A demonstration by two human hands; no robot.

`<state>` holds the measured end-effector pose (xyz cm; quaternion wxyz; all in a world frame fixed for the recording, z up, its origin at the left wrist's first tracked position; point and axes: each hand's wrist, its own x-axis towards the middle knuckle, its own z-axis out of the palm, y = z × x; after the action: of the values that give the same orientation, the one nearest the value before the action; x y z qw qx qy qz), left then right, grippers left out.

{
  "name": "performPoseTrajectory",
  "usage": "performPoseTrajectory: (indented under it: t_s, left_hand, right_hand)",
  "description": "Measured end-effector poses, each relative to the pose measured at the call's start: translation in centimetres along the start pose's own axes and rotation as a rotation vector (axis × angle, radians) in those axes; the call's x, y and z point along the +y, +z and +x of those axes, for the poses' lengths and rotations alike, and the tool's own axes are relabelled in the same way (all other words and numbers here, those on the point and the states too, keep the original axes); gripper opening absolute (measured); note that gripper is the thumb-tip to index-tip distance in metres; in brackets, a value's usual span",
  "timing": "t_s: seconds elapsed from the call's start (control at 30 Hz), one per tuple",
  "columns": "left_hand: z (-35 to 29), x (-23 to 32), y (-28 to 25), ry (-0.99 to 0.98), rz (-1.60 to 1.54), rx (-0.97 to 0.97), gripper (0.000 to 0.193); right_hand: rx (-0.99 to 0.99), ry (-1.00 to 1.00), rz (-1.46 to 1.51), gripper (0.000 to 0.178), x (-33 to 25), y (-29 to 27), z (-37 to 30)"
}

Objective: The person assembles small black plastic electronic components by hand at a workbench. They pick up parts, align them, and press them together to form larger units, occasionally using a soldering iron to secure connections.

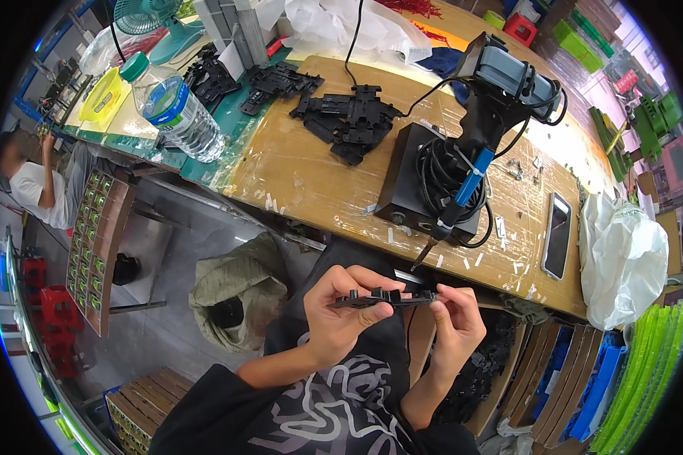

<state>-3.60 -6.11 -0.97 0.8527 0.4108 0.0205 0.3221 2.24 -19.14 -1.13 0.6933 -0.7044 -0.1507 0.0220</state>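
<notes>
A thin black plastic part (383, 300) with raised bits along its top is held level over my lap. My left hand (340, 312) pinches its left end between thumb and fingers. At its right end, my right hand (455, 320) closes on it with the fingertips. Just beyond my hands, the tip of a blue-handled soldering iron (470, 182) points down from a black box (404, 182) wound with black cable. Several similar black plastic parts (349, 121) lie in a loose pile farther back on the table.
The brown film-covered table (319, 201) carries small white scraps and a phone (557, 235). A water bottle (176, 110) stands at left, a white plastic bag (622, 258) hangs at right. Below are an open sack (239, 292) and a box of black parts (484, 364). Another person (38, 182) sits far left.
</notes>
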Motion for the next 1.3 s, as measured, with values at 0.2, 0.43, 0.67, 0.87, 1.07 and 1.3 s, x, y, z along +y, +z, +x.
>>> performPoseTrajectory:
  t_s: [0.2, 0.43, 0.67, 0.87, 1.07, 1.3]
  left_hand:
    - [-0.1, -0.4, -0.1, -0.05, -0.034, -0.018, 0.026]
    - [0.3, -1.4, -0.2, -0.141, 0.029, -0.215, 0.031]
    - [0.1, -1.0, 0.2, -0.299, 0.35, -0.14, 0.04]
    - [0.5, -0.6, 0.4, -0.134, 0.438, -0.168, 0.035]
    - [0.5, -0.5, 0.1, -0.25, 0.449, -0.158, 0.037]
    - [0.3, -0.8, -0.1, -0.274, 0.408, -0.146, 0.036]
  right_hand:
    - [-0.055, 0.095, 0.059, 0.019, -0.5, -0.4, 0.1]
    - [0.027, 0.048, 0.012, 0.019, -0.1, -0.5, 0.3]
    - [-0.012, 0.061, 0.025, 0.024, -0.4, -0.6, 0.4]
    - [-0.009, 0.151, 0.247, 0.023, -0.4, -0.5, 0.4]
    - [-0.015, 0.161, 0.214, 0.019, -0.2, -1.0, 0.5]
    - [-0.138, 0.192, 0.218, 0.018, -0.4, -2.0, 0.9]
